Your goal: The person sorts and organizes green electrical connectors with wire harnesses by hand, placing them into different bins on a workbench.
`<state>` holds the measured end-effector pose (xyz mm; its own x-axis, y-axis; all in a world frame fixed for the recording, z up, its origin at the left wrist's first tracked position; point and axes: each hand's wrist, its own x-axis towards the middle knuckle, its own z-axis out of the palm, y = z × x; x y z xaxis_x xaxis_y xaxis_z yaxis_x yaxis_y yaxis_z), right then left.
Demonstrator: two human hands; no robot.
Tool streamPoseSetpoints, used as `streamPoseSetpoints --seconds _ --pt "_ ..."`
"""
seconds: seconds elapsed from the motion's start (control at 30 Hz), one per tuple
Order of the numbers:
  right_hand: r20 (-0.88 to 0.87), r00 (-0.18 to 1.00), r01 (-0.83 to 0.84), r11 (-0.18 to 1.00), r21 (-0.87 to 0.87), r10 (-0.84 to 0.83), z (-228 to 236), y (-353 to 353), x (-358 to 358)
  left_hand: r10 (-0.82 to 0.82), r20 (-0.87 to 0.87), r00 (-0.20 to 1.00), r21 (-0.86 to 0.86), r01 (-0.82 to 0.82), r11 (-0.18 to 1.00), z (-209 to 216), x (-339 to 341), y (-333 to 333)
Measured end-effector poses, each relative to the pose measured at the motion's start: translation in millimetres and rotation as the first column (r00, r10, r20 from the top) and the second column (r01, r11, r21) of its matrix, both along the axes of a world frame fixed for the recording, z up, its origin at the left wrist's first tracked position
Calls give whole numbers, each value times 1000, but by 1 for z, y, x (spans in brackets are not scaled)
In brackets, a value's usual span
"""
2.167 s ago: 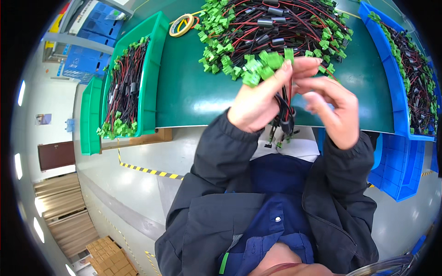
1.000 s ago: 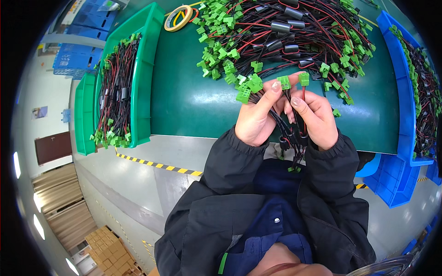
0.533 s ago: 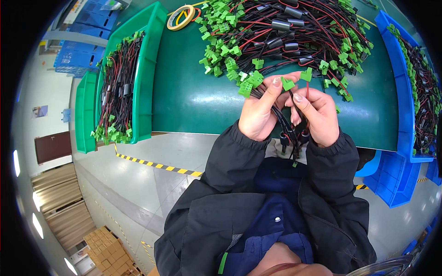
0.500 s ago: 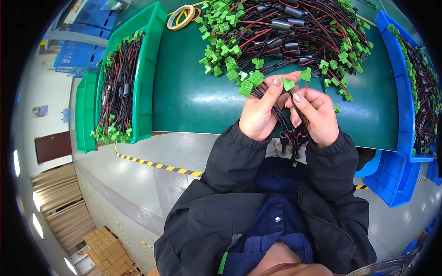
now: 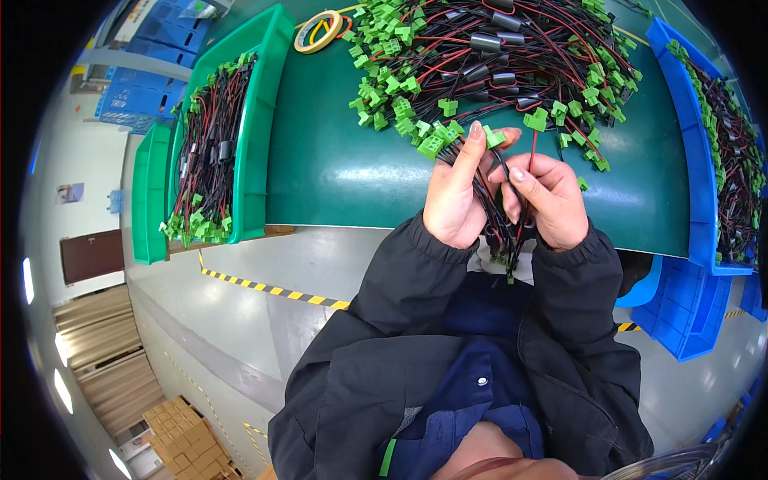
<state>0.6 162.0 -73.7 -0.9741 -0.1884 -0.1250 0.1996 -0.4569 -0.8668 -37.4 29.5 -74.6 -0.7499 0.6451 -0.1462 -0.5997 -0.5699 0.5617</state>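
My left hand [image 5: 454, 198] is closed round a bundle of black-and-red wire harnesses [image 5: 498, 228], with a cluster of green connectors [image 5: 432, 144] sticking out past the thumb. The other ends of the bundle hang down at the table's near edge. My right hand [image 5: 558, 202] is closed, thumb against fingers, on wires of a harness close beside the left hand. A green connector [image 5: 536, 120] stands above the right fingers on a red wire. Another green connector [image 5: 494, 138] lies by the left thumb tip. The fingers partly hide the wires between the hands.
A large pile of similar harnesses [image 5: 488, 64] covers the far part of the green table [image 5: 336, 184]. A green bin [image 5: 254, 160] of harnesses stands left, a blue bin [image 5: 692, 160] of them right. Tape rolls [image 5: 318, 32] lie far left. An empty-looking blue crate [image 5: 680, 312] sits below right.
The left hand has shifted slightly right, and the connector by its thumb has moved a little left and up. The connector above the right hand has turned and risen slightly. The hanging ends have swung.
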Motion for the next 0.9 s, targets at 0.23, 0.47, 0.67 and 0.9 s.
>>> streamPoseSetpoints --seconds 0.23,0.47,0.67,0.9 --pt "-98 967 246 965 93 -237 -3 -10 0 75 -179 981 -83 -91 992 10 7 10" --pt "-100 972 222 972 82 -213 10 -15 1 122 -234 964 -133 -156 979 3 7 10" --pt "4 998 63 994 -93 -62 7 -10 3 119 -172 978 -70 -133 989 1 3 3" --pt "-46 999 -13 999 31 15 7 -9 1 184 -67 981 -31 -186 982 -2 5 1"
